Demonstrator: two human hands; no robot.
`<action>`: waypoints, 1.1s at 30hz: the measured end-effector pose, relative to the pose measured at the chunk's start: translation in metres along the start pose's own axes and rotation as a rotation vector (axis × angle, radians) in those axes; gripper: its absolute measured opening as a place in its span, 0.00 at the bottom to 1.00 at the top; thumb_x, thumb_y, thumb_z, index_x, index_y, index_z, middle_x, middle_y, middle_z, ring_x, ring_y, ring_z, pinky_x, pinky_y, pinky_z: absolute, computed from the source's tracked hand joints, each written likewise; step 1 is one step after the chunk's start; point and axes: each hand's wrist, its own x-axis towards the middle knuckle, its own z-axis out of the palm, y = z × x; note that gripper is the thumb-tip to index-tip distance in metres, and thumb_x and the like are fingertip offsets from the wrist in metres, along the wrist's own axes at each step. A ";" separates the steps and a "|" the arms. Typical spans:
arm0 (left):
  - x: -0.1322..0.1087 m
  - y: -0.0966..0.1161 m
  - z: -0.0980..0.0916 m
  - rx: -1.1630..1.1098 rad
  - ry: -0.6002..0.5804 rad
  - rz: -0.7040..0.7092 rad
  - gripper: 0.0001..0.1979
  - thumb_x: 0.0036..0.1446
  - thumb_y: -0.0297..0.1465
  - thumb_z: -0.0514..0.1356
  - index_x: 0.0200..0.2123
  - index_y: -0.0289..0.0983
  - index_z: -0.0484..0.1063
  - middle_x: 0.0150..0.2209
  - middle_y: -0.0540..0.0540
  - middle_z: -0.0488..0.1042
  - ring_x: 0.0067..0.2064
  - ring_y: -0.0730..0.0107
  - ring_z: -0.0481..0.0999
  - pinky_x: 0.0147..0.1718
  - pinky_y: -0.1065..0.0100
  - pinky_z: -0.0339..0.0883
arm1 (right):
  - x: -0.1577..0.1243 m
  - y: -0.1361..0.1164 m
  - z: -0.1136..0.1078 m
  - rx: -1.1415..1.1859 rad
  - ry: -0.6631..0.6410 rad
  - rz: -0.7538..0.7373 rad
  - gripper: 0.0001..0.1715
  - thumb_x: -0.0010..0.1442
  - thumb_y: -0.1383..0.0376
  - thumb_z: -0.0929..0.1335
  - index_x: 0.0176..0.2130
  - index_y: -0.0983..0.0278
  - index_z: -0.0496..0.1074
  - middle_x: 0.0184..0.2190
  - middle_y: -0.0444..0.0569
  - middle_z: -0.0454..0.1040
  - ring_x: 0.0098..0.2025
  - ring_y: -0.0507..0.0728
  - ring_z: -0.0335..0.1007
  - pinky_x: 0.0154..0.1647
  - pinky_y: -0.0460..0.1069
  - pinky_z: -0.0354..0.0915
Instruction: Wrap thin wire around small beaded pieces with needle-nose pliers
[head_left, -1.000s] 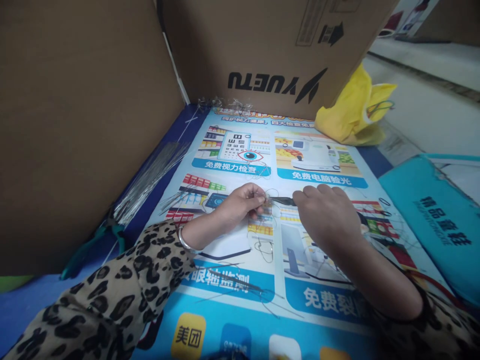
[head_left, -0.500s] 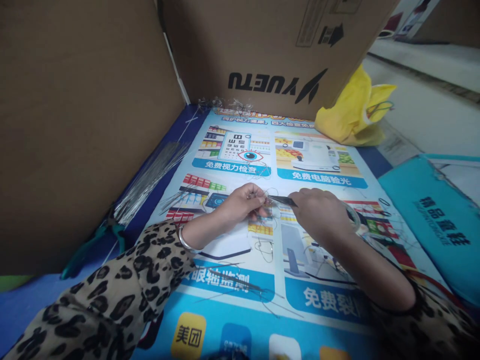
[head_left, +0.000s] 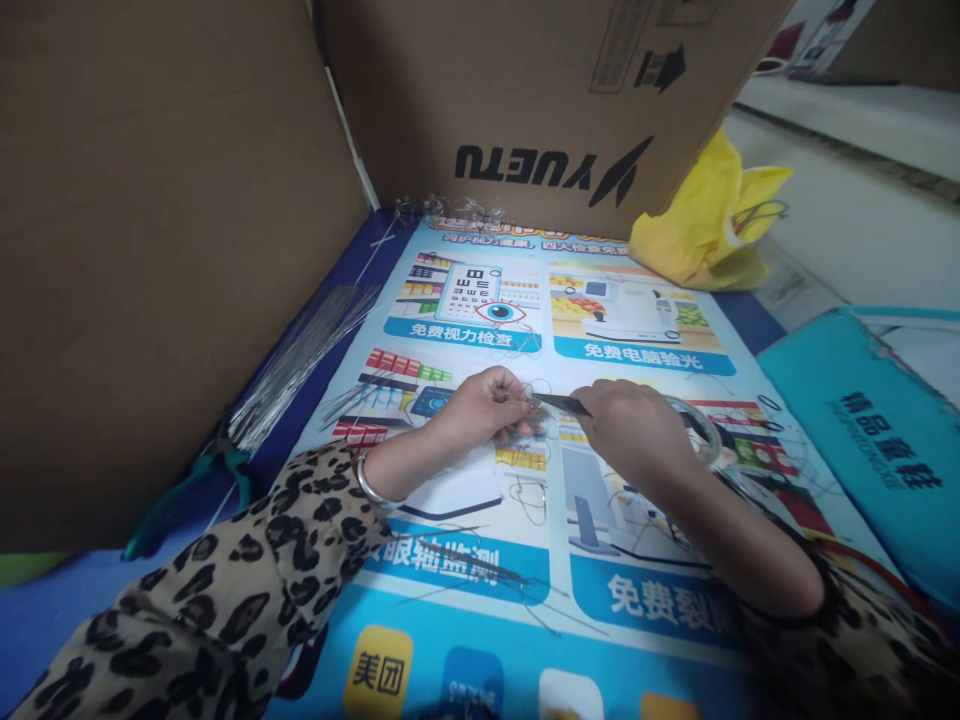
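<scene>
Rolled slightly since the earlier frame, the right hand [head_left: 634,425] closes around a dark, slim-nosed tool [head_left: 564,404]. Its tip meets fine wire [head_left: 537,393] above the poster [head_left: 637,650], pinched between the left hand's [head_left: 495,402] thumb and fingers, apparently steadying it against the tool's pull.

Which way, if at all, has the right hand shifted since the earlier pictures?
Yes: the right hand has moved slightly left in the view, judged against the printed poster beneath it.
</scene>
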 end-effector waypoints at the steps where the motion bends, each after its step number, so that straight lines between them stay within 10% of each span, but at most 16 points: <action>1: 0.000 0.001 0.000 0.005 0.010 0.004 0.08 0.51 0.25 0.61 0.27 0.36 0.61 0.19 0.51 0.73 0.17 0.81 0.67 0.17 0.78 0.57 | 0.000 0.000 0.001 -0.005 0.006 -0.002 0.11 0.59 0.65 0.61 0.34 0.62 0.72 0.29 0.48 0.72 0.32 0.55 0.65 0.30 0.49 0.45; 33: 0.002 -0.002 -0.002 0.092 0.137 0.117 0.10 0.45 0.26 0.61 0.24 0.37 0.60 0.18 0.55 0.68 0.19 0.79 0.68 0.19 0.77 0.57 | -0.007 -0.005 -0.005 -0.115 0.089 -0.052 0.12 0.60 0.68 0.59 0.33 0.64 0.71 0.30 0.52 0.71 0.34 0.58 0.61 0.33 0.52 0.44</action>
